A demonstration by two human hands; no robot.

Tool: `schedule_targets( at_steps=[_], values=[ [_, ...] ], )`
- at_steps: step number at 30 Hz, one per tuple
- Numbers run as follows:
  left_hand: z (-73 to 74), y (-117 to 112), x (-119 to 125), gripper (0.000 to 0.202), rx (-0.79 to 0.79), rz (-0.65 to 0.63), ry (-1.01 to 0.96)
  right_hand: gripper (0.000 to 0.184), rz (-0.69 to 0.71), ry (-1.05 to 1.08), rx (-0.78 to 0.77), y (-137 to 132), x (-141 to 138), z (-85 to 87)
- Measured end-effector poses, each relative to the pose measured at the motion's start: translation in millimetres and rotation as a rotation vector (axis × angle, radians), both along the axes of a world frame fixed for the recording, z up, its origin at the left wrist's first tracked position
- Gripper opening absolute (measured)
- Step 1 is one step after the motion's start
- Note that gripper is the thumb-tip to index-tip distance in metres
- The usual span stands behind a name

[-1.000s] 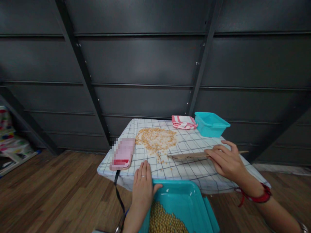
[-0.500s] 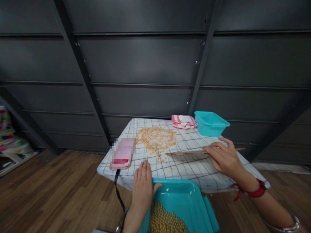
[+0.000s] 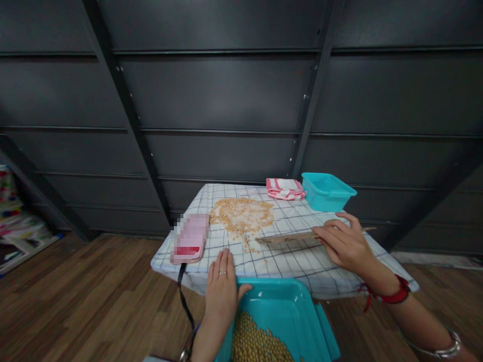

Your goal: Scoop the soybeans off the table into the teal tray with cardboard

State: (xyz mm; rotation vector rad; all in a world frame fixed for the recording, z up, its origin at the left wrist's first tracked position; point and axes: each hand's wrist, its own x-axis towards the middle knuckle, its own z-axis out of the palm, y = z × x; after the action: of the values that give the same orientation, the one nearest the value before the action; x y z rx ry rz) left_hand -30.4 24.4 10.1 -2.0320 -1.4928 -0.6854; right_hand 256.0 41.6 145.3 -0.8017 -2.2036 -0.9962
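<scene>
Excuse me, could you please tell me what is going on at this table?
A person's right hand holds a long, thin brownish tool, its tip beside the yellowish grains spread on a checked cloth, with something whitish among them. The left hand is at the left side of a teal tub, partly filled with brownish, bead-like pieces. A pink phone-like object, a folded striped cloth and a smaller teal container sit around the grains.

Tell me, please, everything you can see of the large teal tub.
The large teal tub looks like glossy plastic, open on top, with rounded corners and a ledge at right. Brownish beans lie inside at left. It sits by the table, the left hand on its far left corner; its near end is unseen.
</scene>
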Motion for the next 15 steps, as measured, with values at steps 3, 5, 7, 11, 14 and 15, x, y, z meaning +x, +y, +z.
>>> schedule_targets(
  at_steps=[3, 5, 7, 11, 14, 15],
  values=[
    [-1.0, -0.4, 0.4, 0.077, -0.025, 0.004, -0.015, 0.024, -0.028, -0.017, -0.002, 2.0, 1.1, -0.7],
    [-1.5, -0.7, 0.7, 0.076, -0.026, 0.011, -0.018, 0.023, -0.037, -0.021, 0.012, 3.0, 1.6, -0.6],
    [-1.8, -0.7, 0.7, 0.076, -0.018, 0.008, -0.021, 0.022, -0.04, -0.009, 0.027, 3.2, 1.8, -0.2],
    [-2.5, -0.1, 0.7, 0.078, -0.026, -0.002, -0.028, 0.022, -0.028, 0.028, -0.005, 1.5, 1.4, 0.6],
    [-3.1, 0.0, 1.0, 0.077, -0.033, 0.009, -0.029, 0.021, -0.011, 0.017, -0.019, 1.4, 0.3, 0.1],
    [-3.2, 0.0, 1.1, 0.078, -0.031, 0.009, -0.029, 0.021, -0.012, 0.014, -0.017, 1.6, -0.2, 0.0]
  ],
)
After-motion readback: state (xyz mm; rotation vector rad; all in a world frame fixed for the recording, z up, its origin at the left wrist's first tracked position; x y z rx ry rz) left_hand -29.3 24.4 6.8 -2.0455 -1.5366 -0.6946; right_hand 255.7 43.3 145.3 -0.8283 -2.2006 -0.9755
